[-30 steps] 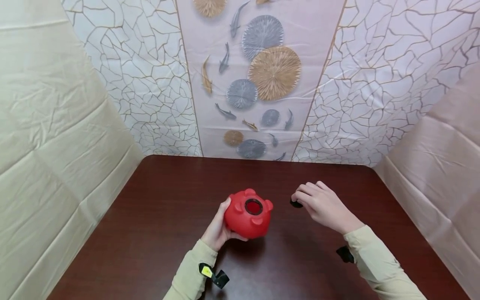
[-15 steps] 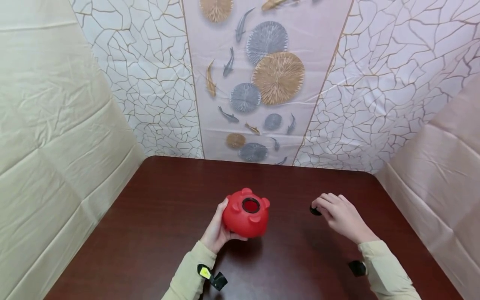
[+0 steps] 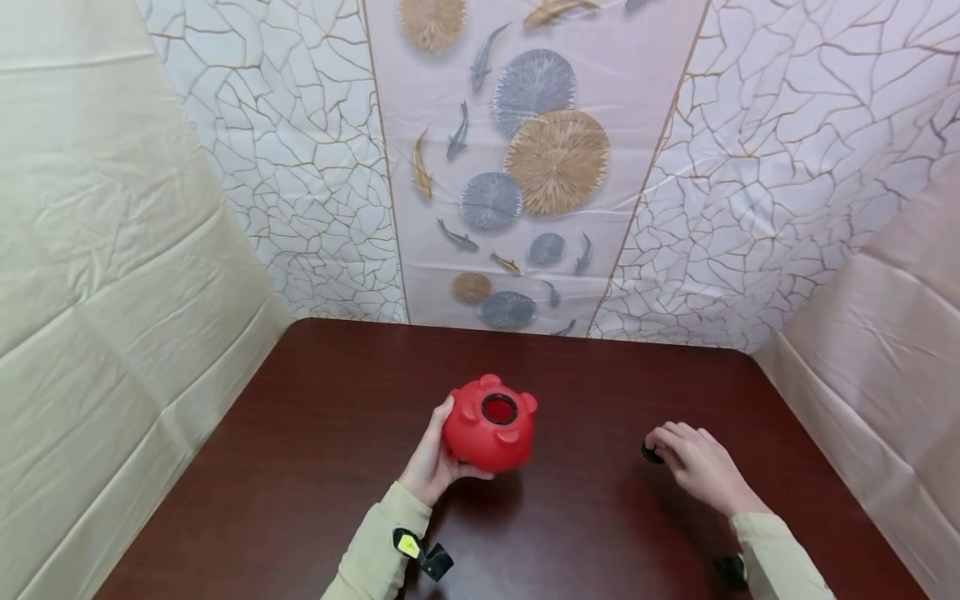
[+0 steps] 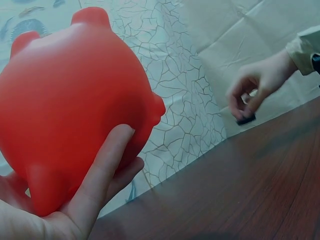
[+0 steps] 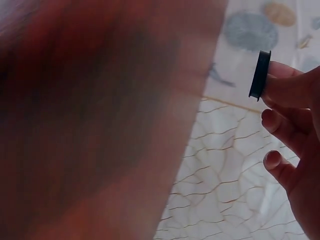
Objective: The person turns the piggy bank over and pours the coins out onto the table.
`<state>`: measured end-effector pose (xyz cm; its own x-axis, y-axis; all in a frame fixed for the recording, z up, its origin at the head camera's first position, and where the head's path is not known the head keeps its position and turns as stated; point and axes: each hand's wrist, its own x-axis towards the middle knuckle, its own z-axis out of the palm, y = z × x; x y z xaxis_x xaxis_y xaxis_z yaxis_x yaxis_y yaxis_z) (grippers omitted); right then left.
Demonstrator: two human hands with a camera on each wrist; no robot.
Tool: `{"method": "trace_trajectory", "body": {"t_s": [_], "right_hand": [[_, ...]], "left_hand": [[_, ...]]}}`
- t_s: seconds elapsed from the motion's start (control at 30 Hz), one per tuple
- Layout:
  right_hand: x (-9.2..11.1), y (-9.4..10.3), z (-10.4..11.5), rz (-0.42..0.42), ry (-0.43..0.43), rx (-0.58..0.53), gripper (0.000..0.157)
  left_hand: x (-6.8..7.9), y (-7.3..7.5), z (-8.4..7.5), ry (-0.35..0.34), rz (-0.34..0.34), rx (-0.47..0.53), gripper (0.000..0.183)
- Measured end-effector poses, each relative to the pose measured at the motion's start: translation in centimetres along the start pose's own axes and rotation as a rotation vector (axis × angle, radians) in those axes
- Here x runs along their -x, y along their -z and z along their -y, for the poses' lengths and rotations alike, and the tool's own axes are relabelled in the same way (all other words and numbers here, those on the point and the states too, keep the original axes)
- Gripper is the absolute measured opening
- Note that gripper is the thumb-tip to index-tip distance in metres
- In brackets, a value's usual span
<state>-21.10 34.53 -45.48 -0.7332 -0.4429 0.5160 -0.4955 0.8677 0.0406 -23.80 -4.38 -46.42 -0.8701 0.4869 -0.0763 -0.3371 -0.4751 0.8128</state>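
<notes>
A red piggy bank (image 3: pixel 487 448) is tipped on its side above the table, its stubby feet and a round black-rimmed hole (image 3: pixel 499 409) facing up and forward in the head view. My left hand (image 3: pixel 431 468) grips it from the left and underneath. In the left wrist view the rounded body (image 4: pixel 75 90) fills the near side, with fingers spread along it. My right hand (image 3: pixel 699 468), off to the right, pinches a small black round stopper (image 3: pixel 652 454) between thumb and fingers. Seen edge-on in the right wrist view, the stopper (image 5: pixel 260 75) has a flanged rim, and other fingers curl loosely below.
The dark brown table (image 3: pixel 337 400) runs back to a patterned cloth wall (image 3: pixel 491 200). Plain cream cloth (image 3: pixel 90 333) hangs on the left and more cloth (image 3: pixel 862 358) on the right. Each wrist wears a black strap with a small device.
My right hand has moved right and down toward the table, away from the piggy bank, still pinching the stopper. My left hand and the piggy bank have barely shifted.
</notes>
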Motion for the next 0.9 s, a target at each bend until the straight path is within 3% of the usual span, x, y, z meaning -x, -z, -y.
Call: {"method": "trace_trajectory", "body": {"t_s": [0.37, 0.63, 0.83, 0.9], "right_hand": [[2.3, -1.9, -0.9, 0.182, -0.043, -0.036, 0.03], [2.8, -2.3, -1.0, 0.181, -0.029, -0.062, 0.033], [2.8, -1.9, -1.0, 0.288, -0.116, -0.075, 0.029], [2.8, -1.7, -1.0, 0.286, -0.132, -0.066, 0.029]], "left_hand": [[0.5, 0.4, 0.0, 0.01, 0.005, -0.002, 0.054], [0.6, 0.2, -0.3, 0.013, 0.008, -0.012, 0.053], [0.8, 0.1, -0.3, 0.003, 0.014, -0.016, 0.053], [0.8, 0.1, -0.2, 0.003, 0.012, -0.022, 0.053]]}}
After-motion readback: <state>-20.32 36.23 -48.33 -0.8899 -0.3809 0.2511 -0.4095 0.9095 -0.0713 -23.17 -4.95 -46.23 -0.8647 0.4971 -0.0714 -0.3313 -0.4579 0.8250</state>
